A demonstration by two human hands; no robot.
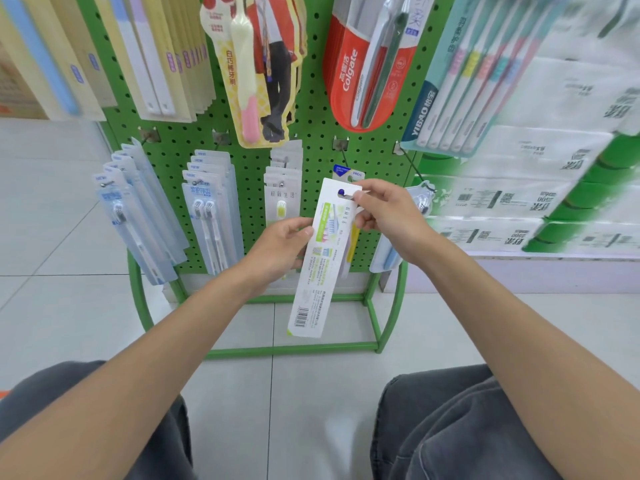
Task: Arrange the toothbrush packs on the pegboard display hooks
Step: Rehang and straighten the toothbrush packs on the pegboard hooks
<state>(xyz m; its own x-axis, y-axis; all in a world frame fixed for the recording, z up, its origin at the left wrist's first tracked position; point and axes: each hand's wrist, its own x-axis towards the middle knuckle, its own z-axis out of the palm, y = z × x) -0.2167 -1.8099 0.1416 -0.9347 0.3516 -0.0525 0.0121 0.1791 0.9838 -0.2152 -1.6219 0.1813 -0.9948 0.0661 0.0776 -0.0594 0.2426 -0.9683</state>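
One long white card-backed toothbrush pack (322,271) is up in front of the green perforated metal pegboard (249,161). Its printed back and barcode face us, it tilts a little, and it's not yet on a peg. The left hand (280,244) grips its left edge near the middle, thumb across the card, fingers curled behind. The right hand (388,216) pinches the top corner between thumb and forefinger, right beside the punched hang hole.

It's being lined up, I'd say, with the thin wire hook (344,157), fourth from the left in the bottom row, where a blue-topped pack (343,172) already hangs just behind.

Most of the job looks done. There are five hooks down here, all stocked:
- first: about six clear bluish packs (138,216)
- second: about five blue-fronted packs (211,209)
- third: roughly four white-fronted packs (282,192)
- fourth: at least one
- fifth: one clear blister pack (420,200)

Above, the upper-row packs (349,74) hang in at least four bunches. That leaves this one pack to thread; no other loose packs show.
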